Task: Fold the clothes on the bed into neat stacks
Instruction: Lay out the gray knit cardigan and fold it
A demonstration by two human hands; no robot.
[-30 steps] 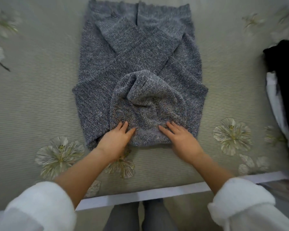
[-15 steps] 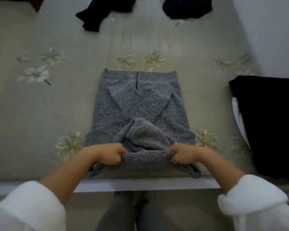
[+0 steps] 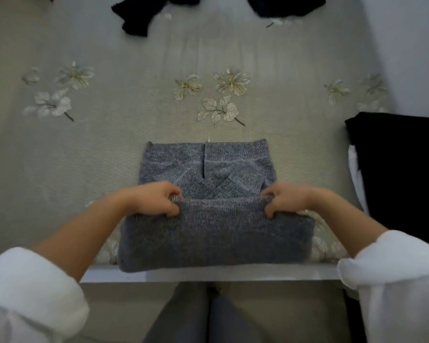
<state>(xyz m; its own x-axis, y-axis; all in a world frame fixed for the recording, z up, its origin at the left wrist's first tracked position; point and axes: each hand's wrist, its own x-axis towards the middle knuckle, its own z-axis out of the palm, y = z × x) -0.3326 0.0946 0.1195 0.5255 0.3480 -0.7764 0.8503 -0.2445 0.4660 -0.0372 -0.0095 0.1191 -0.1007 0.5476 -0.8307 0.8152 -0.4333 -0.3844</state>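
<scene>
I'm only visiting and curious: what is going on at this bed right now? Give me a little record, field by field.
Garment: grey knit sweater, near the bed's front edge
Left hand: fingers grip the lifted fold's left corner
Right hand: fingers grip its right corner
Fold state: near half raised over the far half, not yet laid flat
Stack: black folded clothes at the right, with white showing at their edge
Unfolded: dark crumpled garment and second dark garment at the far end
Surface: pale flowered bedspread
</scene>
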